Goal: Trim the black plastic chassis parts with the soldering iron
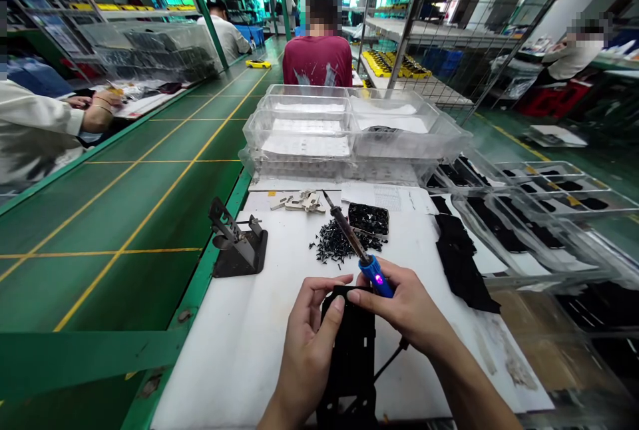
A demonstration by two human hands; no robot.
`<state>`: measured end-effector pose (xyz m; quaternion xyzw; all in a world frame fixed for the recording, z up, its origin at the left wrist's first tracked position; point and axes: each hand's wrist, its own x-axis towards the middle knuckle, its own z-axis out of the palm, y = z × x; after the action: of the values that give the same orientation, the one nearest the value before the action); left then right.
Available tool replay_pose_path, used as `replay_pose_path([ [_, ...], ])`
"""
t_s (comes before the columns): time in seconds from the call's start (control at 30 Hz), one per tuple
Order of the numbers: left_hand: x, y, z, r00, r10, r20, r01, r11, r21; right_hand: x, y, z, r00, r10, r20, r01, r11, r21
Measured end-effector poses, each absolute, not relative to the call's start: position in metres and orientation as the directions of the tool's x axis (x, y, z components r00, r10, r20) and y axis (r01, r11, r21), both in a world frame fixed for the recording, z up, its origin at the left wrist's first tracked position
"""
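A flat black plastic part (355, 350) stands upright near the table's front edge. My left hand (314, 330) is closed around its left side, thumb on its face near the top. My right hand (407, 300) holds a blue-handled soldering iron (372, 270) with a lit pink light; its metal tip points up and away to the left. The right thumb also touches the part's top edge. Beyond the hands lie a pile of small black pieces (332, 242) and a small box of black pieces (368, 219). To the left stands a dark metal iron stand (242, 250).
Stacked clear trays (299, 144) stand at the table's back. Pale parts (304, 202) lie before them. Black pieces (462, 257) and more trays (529, 217) are at right. A person in a red shirt (318, 60) sits ahead; another person's hands (100, 107) are at far left.
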<state>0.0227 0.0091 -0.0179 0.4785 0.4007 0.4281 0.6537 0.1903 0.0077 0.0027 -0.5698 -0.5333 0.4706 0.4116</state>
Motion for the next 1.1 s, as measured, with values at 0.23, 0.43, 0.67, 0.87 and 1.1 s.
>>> replay_pose_path([
  [0.23,0.022,0.006,-0.016,0.287,0.948,-0.136,-0.084,0.166,0.982,0.189,0.011,0.005,-0.060,0.998,-0.022,0.348,0.000,-0.938],
  [0.43,0.022,-0.015,-0.031,0.165,0.973,0.162,0.255,-0.201,0.946,0.187,0.013,0.001,-0.033,0.992,-0.120,0.268,-0.107,-0.958],
  [0.67,0.019,-0.035,-0.042,0.446,0.858,0.254,0.630,-0.503,0.591,0.192,0.011,-0.006,0.041,0.957,-0.286,0.125,-0.288,-0.949],
  [0.87,0.028,-0.038,-0.047,0.374,0.905,0.201,0.491,-0.378,0.785,0.190,0.006,0.000,0.026,0.922,-0.385,0.006,-0.386,-0.923],
  [1.1,0.029,-0.020,-0.068,0.180,0.974,0.138,0.306,-0.188,0.933,0.186,0.012,0.003,0.030,0.989,-0.146,0.082,-0.148,-0.986],
])
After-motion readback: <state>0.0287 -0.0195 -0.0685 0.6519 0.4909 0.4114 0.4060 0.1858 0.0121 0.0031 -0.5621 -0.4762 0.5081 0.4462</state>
